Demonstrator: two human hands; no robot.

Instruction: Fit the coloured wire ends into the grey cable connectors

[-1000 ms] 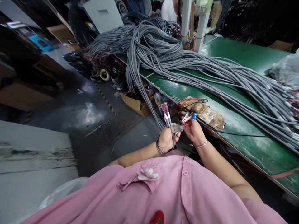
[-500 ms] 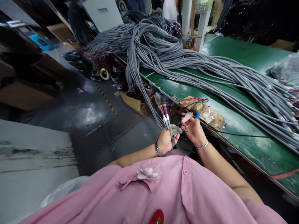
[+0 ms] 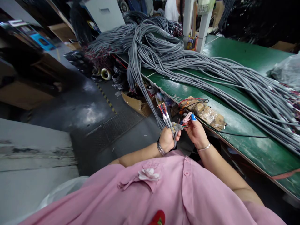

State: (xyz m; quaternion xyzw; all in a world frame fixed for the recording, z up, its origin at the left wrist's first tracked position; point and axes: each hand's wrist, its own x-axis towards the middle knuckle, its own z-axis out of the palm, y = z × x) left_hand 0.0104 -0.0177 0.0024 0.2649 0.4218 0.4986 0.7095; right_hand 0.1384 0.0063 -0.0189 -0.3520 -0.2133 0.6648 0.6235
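Observation:
Closed around several grey cables [image 3: 167, 121], my left hand [image 3: 166, 139] keeps their ends pointing up and away from me. Thin coloured wires [image 3: 162, 108] fan out beyond the white bands on these cables. A grey covering [image 3: 177, 127] wraps the left thumb, which presses close to more loose wire strands [image 3: 185, 126]. Right beside it, my right hand [image 3: 197, 133] has a blue cover [image 3: 193, 117] on one fingertip. It pinches a small flat pink piece [image 3: 187, 117] with a slot or holes, against the strands; its exact kind is unclear.
A long bundle of grey cables [image 3: 211, 70] lies over the green table [image 3: 253, 156] and hangs off its edge. A wrapped brown block [image 3: 208, 115] sits near that edge. Below stands an open cardboard box [image 3: 133, 104]. A person in white [image 3: 171, 11] is at the back.
My right hand has shifted slightly left towards the left thumb, and the pink piece has turned more upright. The left hand stays nearly in place around the cables.

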